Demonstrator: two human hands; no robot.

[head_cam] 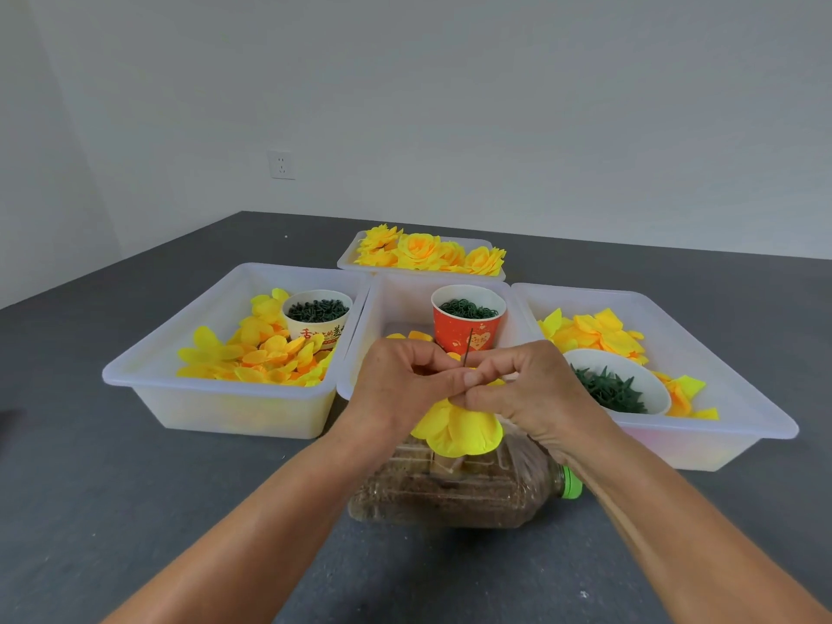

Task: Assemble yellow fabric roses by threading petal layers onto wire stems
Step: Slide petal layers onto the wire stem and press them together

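Note:
A thin dark wire stem (469, 349) stands upright between my hands, its tip in front of the red cup (468, 328). Yellow fabric petal layers (457, 432) hang on it below my fingers, flaring downward. My left hand (403, 385) and my right hand (529, 389) meet at the wire, fingers curled and pinching the petals at the stem. Loose yellow petals fill the left tray (216, 398) and the right tray (702, 443). Finished yellow roses (427, 252) lie in the far tray.
A clear plastic bottle (454, 488) with brown filling and a green cap lies on its side under my hands. A white cup (317, 315) and a white bowl (617, 385) hold dark green parts. The grey table (112, 511) reaches back to a white wall.

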